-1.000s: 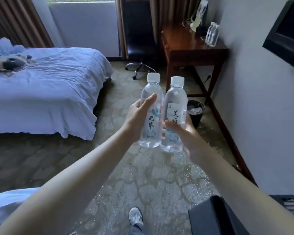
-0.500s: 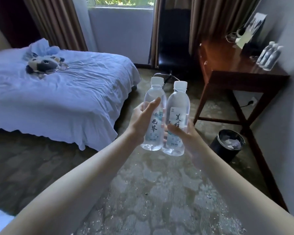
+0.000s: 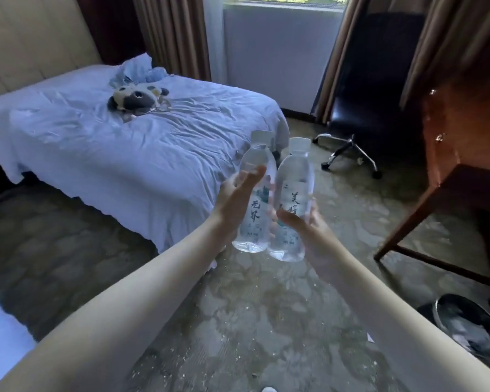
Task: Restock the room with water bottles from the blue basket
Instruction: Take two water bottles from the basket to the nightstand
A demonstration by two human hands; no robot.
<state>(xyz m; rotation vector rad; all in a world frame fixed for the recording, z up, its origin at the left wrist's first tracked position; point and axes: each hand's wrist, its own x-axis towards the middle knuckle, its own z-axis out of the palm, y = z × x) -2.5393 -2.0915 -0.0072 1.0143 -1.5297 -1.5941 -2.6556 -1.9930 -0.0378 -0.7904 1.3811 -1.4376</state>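
Two clear water bottles with white caps and printed labels stand upright side by side in front of me, over the carpet. My left hand [image 3: 234, 200] grips the left bottle [image 3: 256, 171] around its middle. My right hand [image 3: 311, 230] holds the right bottle [image 3: 296, 179] from below and behind. The two bottles touch or nearly touch. The blue basket is out of view.
A bed [image 3: 125, 148] with white sheets and a stuffed toy [image 3: 136, 99] fills the left. A wooden desk [image 3: 464, 137] stands at the right, with a black swivel chair [image 3: 359, 120] beside it. A black bin [image 3: 467, 326] sits at the lower right. A window with curtains lies ahead.
The view has swung left and forward: the bed now fills more of the frame, the desk has slid to the right edge, and its bottles have left view. Both hands still hold the bottles.
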